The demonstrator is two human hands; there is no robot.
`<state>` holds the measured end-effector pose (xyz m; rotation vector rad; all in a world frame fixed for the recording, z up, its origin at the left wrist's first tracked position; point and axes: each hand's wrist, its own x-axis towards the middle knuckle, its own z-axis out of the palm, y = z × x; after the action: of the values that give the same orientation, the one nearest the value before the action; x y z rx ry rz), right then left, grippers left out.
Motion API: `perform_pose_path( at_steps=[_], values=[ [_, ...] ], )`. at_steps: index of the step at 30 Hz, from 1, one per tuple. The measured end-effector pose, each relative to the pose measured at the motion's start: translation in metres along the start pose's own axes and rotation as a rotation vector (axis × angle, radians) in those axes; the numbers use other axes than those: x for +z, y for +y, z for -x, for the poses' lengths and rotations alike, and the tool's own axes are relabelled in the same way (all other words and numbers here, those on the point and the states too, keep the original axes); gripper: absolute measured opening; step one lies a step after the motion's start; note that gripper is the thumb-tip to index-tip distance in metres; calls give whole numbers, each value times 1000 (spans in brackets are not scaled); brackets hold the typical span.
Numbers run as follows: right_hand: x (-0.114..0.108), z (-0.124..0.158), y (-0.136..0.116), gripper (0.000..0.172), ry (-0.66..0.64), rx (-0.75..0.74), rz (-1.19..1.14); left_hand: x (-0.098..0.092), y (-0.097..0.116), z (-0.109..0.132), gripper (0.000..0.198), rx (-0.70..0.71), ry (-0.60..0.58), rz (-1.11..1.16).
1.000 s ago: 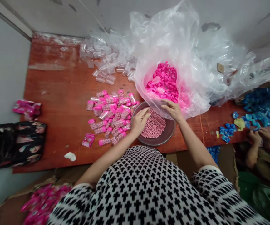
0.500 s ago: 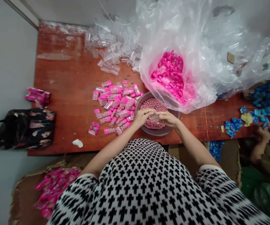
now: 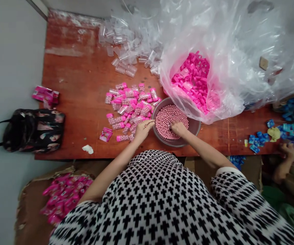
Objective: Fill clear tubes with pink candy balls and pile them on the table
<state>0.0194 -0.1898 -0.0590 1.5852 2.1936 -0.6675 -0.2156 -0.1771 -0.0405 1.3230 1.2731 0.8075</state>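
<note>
My right hand (image 3: 179,129) is down in the pink beads (image 3: 167,117), its fingers closed round what looks like a small clear plastic tube (image 3: 171,126), mostly hidden. The beads lie in a grey bowl (image 3: 196,128) close to my body. Beside the bowl's left rim is my left hand (image 3: 143,130), fingertips pinched together; whatever they hold is too small to make out. Left of the bowl, several bead-filled tubes with pink caps (image 3: 130,102) lie in a loose heap, partly behind my left hand.
Behind the bowl a large clear bag (image 3: 228,102) holds pink plastic caps (image 3: 192,80). Loose clear tubes (image 3: 130,70) lie at the back. A pink packet (image 3: 106,134) and a floral bag (image 3: 50,131) are leftward. Another person's hands (image 3: 288,151) are near blue packets (image 3: 259,139) at right.
My hands have come apart from over the bowl. The left moved left to the rim, while the right went down into the beads. The view has shifted slightly.
</note>
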Motion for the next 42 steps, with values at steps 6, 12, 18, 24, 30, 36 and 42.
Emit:
perform_pose_path(
  at_steps=[6,12,18,24,30,36,42],
  values=[
    [21,-25,-32,36,59,-66,-139,-7,-11,9,29,-29,53,20],
    [14,0,-22,49,260,-44,-1264,7,2,5,35,66,-47,-91],
    [-10,28,-33,40,220,-18,-1707,37,22,0,30,49,-203,17],
    [-35,43,-17,41,457,-39,-1290,51,17,-13,44,-170,-269,353],
    [-61,51,-4,31,503,-328,-745,47,24,-24,54,-169,-448,359],
    [-62,48,1,23,389,-376,-636,36,35,-36,43,-85,-552,208],
    [-41,45,8,23,378,-167,-877,35,30,-50,51,-147,-436,179]
  ],
)
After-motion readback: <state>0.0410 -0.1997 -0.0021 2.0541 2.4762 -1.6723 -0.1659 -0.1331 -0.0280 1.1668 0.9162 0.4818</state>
